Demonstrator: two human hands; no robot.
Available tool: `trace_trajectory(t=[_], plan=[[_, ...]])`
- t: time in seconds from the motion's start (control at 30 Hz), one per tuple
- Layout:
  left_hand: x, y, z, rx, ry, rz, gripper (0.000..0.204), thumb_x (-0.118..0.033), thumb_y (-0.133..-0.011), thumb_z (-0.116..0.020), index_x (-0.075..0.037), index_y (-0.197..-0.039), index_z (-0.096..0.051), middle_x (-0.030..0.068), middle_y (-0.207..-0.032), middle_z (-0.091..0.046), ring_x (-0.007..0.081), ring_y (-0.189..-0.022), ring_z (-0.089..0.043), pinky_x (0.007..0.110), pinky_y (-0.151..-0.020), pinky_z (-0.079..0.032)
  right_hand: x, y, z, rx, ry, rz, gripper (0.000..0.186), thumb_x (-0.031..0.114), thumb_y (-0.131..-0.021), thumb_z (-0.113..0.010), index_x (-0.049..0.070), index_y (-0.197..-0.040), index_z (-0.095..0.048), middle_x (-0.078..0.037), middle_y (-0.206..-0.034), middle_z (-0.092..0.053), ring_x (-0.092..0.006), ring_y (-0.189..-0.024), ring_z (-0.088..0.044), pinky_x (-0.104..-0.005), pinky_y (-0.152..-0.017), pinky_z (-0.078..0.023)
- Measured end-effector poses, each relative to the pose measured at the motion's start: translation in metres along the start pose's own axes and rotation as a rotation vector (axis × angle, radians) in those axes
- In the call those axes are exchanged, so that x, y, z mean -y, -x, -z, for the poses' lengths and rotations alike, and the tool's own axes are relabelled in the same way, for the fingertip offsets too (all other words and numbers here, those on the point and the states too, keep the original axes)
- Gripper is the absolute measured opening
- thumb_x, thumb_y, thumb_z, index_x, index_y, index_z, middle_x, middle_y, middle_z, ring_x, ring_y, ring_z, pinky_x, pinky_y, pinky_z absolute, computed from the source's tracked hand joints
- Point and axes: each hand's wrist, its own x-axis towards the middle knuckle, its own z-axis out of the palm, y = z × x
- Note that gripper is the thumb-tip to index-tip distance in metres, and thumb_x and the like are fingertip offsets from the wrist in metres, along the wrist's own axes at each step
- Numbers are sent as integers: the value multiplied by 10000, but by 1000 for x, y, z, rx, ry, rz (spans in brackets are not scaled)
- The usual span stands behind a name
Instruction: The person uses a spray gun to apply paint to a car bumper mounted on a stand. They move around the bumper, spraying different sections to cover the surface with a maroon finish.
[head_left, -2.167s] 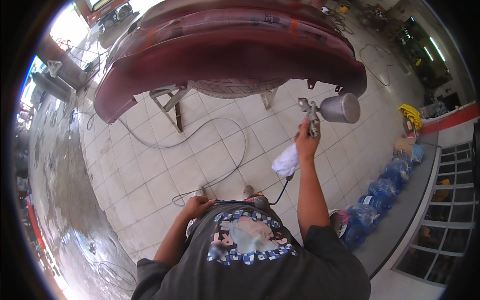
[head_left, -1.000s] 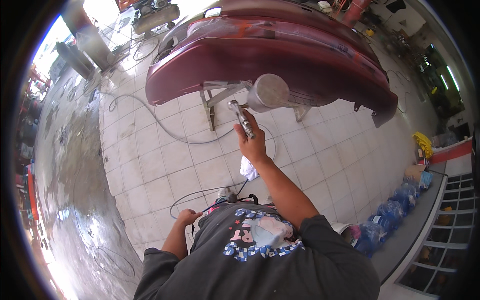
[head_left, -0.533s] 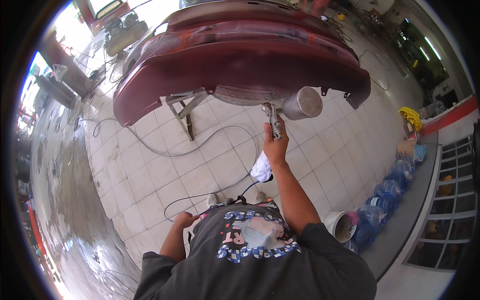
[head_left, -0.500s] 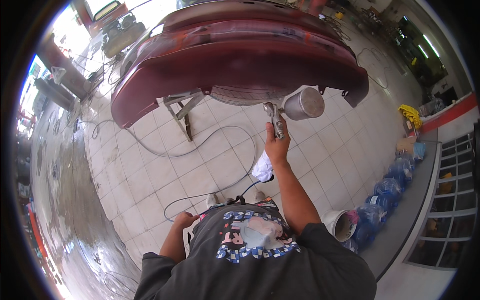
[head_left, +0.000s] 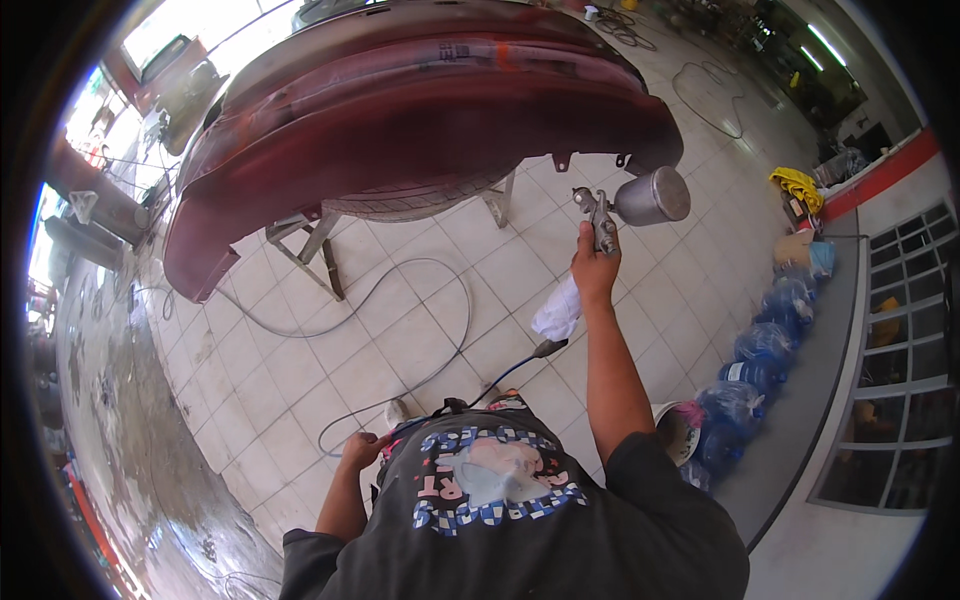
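Note:
My right hand (head_left: 597, 265) is stretched forward, wrapped round the grip of a metal spray gun (head_left: 597, 220). A silver paint cup (head_left: 655, 196) sits on the gun's right side. White cloth (head_left: 557, 310) hangs beneath that hand, with the dark hose connector (head_left: 549, 348) below it. Close to my left hip, my left hand (head_left: 364, 448) is closed on the air hose (head_left: 400, 424). Ahead, a dark red car bumper (head_left: 420, 135) lies across a stand (head_left: 318, 243); the gun is in front of its right end, apart from it.
Grey hose (head_left: 466, 300) loops over the tiled floor (head_left: 390, 330). To the right stand a white bucket (head_left: 678, 432) and several plastic-wrapped blue water jugs (head_left: 755, 375) along the wall. A yellow cloth (head_left: 797, 187) lies beyond them. Wet-looking pavement (head_left: 140, 400) runs along the left.
My right hand has carried the spray gun rightward, toward the bumper's right end. The view has shifted, so the bumper appears further left. My left hand stays near my hip.

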Motion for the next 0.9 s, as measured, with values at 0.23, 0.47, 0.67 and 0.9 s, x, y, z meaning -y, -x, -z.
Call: trace_trajectory(t=[0.23, 0.47, 0.67, 0.9], plan=[[-81, 25, -2, -25, 76, -108, 552, -600, -883, -677, -59, -843, -780, 138, -761, -731, 263, -745, -707, 404, -702, -532, -21, -54, 47, -47, 220, -9, 437, 295, -1021, -626, 18, -1350, -550, -211, -1192, -686, -349, -1074, -680, -399, -918, -514], [-89, 45, -4, -8, 106, -39, 535, -585, -896, -675, -64, -841, -781, 131, -735, -724, 280, -737, -713, 419, -695, -532, 2, -20, 23, 202, -43, -210, 468, 316, -1031, -615, 44, -1400, -520, -194, -1251, -665, -332, -1142, -657, -386, -969, -500], [-44, 41, -4, -58, 43, -10, 603, -627, -886, -666, -35, -813, -752, 184, -761, -710, 363, -762, -691, 456, -715, -527, 69, 40, -26, 355, -155, -182, 437, 285, -1028, -627, 56, -1390, -539, -183, -1235, -685, -333, -1141, -671, -381, -937, -517], [10, 51, -2, -51, 71, 40, 600, -586, -905, -679, 4, -824, -756, 167, -759, -721, 287, -739, -692, 420, -692, -523, 137, 90, -90, 434, -197, -82, 485, 338, -1030, -618, 65, -1416, -506, -208, -1065, -721, -378, -975, -727, -391, -800, -549]])
